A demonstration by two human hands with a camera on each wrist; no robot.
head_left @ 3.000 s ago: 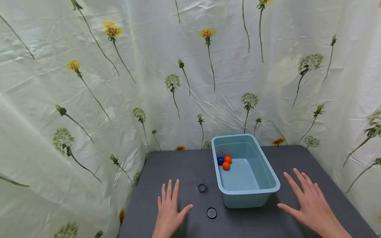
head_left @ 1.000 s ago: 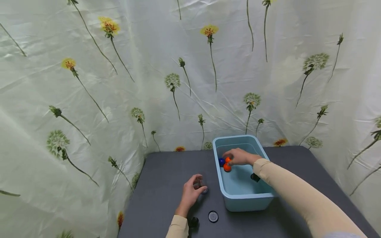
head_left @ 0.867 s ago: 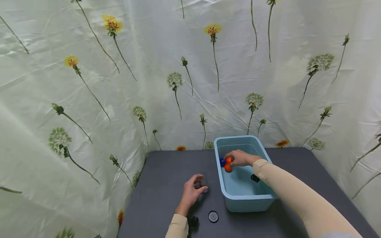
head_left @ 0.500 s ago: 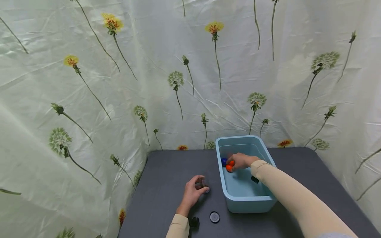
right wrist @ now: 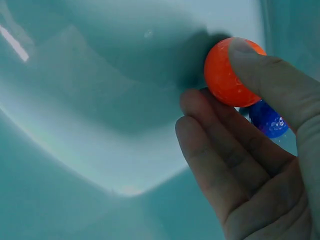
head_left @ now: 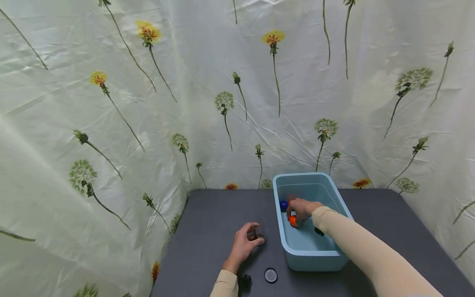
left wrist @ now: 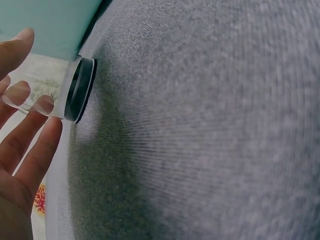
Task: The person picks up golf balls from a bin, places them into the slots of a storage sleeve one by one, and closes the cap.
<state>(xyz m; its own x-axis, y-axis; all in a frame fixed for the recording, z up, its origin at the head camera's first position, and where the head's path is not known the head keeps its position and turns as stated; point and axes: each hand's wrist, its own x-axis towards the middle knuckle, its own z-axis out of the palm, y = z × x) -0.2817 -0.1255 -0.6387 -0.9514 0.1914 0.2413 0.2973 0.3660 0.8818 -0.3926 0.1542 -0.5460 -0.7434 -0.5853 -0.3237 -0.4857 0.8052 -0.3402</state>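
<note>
My left hand [head_left: 243, 245] curves its fingers and thumb round a clear jar [head_left: 253, 234] standing on the table. In the left wrist view the jar's black end band [left wrist: 81, 90] rests against the grey cloth, and fingertips show through its wall. My right hand [head_left: 302, 209] reaches into the light blue bin [head_left: 315, 253] and pinches an orange ball [head_left: 293, 221]; the right wrist view shows the thumb pressed on that orange ball [right wrist: 230, 75], with part of the grip hidden. A dark blue ball [head_left: 283, 206] and a second orange ball [head_left: 291, 202], mostly covered by the hand, lie beside it.
A round black lid [head_left: 271, 275] lies on the dark grey table [head_left: 211, 222], in front of the jar and left of the bin. Behind the table hangs a pale curtain [head_left: 208, 136] printed with dandelions.
Both hands, first spread above the table, have moved in: the left to the jar, the right into the bin. The right hand has drawn one orange ball nearer, away from the other balls.
</note>
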